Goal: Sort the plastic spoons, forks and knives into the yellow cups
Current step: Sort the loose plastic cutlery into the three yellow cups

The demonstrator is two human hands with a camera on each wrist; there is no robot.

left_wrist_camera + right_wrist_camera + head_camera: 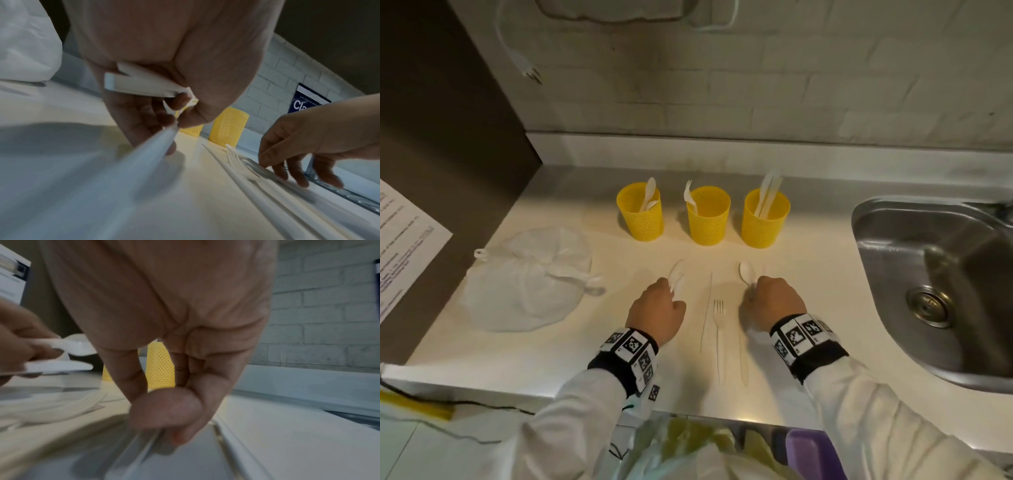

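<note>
Three yellow mesh cups stand in a row at the back of the counter: the left cup (642, 222) holds spoons, the middle cup (708, 226) a fork, the right cup (765, 228) knives. My left hand (666, 291) grips a white spoon (76, 344) and a serrated knife (61, 366) together, their handles (139, 84) crossing my palm. My right hand (760, 291) pinches the handle of a spoon (746, 272) lying on the counter, with its bowl pointing at the cups. Between the hands lie a fork (719, 329) and a thin knife (707, 311).
A crumpled white plastic bag (527, 281) sits on the counter to the left. A steel sink (945, 284) fills the right side. A printed sheet (400, 246) hangs on the dark panel at far left. The brick wall rises just behind the cups.
</note>
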